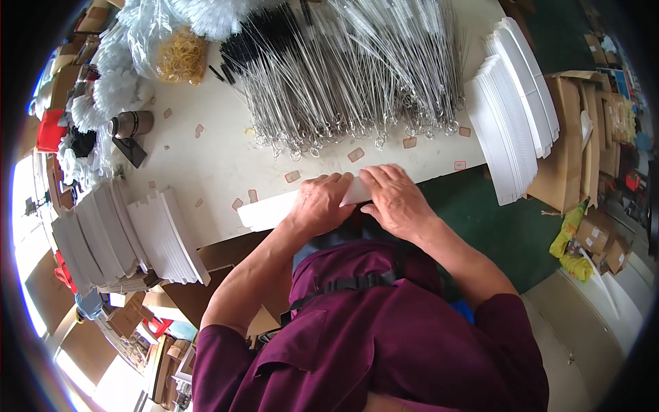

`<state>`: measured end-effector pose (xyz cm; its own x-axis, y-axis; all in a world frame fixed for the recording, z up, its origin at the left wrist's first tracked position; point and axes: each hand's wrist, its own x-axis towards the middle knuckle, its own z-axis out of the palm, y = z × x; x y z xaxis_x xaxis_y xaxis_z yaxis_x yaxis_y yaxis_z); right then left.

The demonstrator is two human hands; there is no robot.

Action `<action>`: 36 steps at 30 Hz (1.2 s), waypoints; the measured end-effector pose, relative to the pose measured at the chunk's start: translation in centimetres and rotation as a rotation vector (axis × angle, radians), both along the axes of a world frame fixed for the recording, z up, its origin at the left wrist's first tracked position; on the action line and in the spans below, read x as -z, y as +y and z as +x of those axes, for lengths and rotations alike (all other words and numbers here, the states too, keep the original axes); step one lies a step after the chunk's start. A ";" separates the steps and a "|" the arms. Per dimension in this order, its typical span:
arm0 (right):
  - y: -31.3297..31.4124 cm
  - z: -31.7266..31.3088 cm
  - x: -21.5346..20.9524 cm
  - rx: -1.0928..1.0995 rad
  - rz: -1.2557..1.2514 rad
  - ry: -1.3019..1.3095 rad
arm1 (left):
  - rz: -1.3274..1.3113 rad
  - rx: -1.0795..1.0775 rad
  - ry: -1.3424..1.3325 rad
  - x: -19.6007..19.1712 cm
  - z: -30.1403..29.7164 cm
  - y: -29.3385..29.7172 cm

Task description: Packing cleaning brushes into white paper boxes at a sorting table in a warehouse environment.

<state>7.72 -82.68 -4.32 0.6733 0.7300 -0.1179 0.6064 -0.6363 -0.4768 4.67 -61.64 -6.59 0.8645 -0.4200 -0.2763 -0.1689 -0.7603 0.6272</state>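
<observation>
At the near left of the surface [220, 161] we see white card stacks [130, 233]. Our left hand [321, 203] and right hand [395, 199] lie side by side at the near edge, fingers pressed flat together on a white card [271, 209]. Wire brushes [343, 75] lie far, more cards [511, 103] right.

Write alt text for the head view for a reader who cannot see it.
Both hands, the left hand and the right hand, press on a long white card at the near edge of a work table. Behind lies a heap of wire-handled brushes, with stacks of white cards at both sides.
</observation>
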 end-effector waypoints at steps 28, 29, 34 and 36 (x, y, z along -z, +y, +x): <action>-0.7 0.8 2.9 -0.154 0.008 0.236 | -0.028 0.025 0.230 -0.5 -1.3 3.8; -0.8 0.8 3.3 -0.136 0.048 0.234 | 0.005 0.065 0.295 -0.3 -1.0 3.8; -0.2 0.6 2.3 -0.099 0.074 0.228 | -0.118 0.041 0.325 -0.3 -2.1 3.5; 0.0 0.1 2.8 -0.072 0.052 0.201 | -0.187 -0.015 0.614 -0.7 -1.8 2.8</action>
